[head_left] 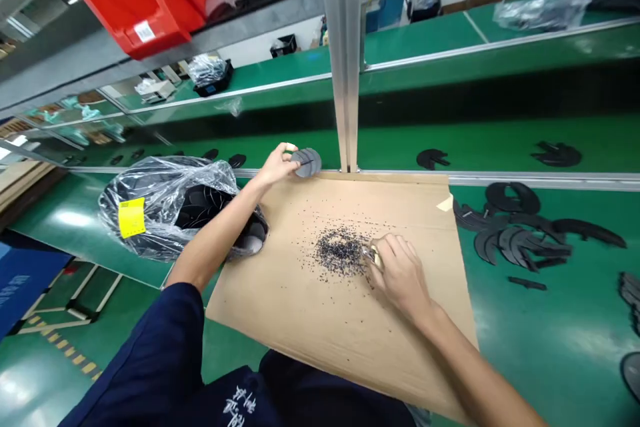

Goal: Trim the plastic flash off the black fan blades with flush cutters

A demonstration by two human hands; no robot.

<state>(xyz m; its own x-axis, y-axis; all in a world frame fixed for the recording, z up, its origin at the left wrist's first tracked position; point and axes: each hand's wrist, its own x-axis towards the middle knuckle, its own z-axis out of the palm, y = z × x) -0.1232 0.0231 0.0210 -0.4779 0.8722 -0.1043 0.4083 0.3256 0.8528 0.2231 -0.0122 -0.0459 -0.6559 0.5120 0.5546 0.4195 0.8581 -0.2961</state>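
My left hand (280,163) is raised over the far edge of the cardboard sheet (280,293), its fingers pinching a round dark grey disc (307,163) by the rim. Curved lines cross the face of that disc. Lower on the cardboard, my right hand (399,270) is closed around a small metal tool (371,253), most of it hidden by the fingers; its exact kind cannot be made out. The tool's tip is at the edge of a scattered pile of tiny black bits (341,250).
Left of the cardboard lies a clear plastic bag (160,180) of black discs with a yellow label (131,217). Loose black curved pieces (515,233) lie on the green bench at right. A metal post (345,67) stands behind the cardboard; a red bin (145,0) sits above left.
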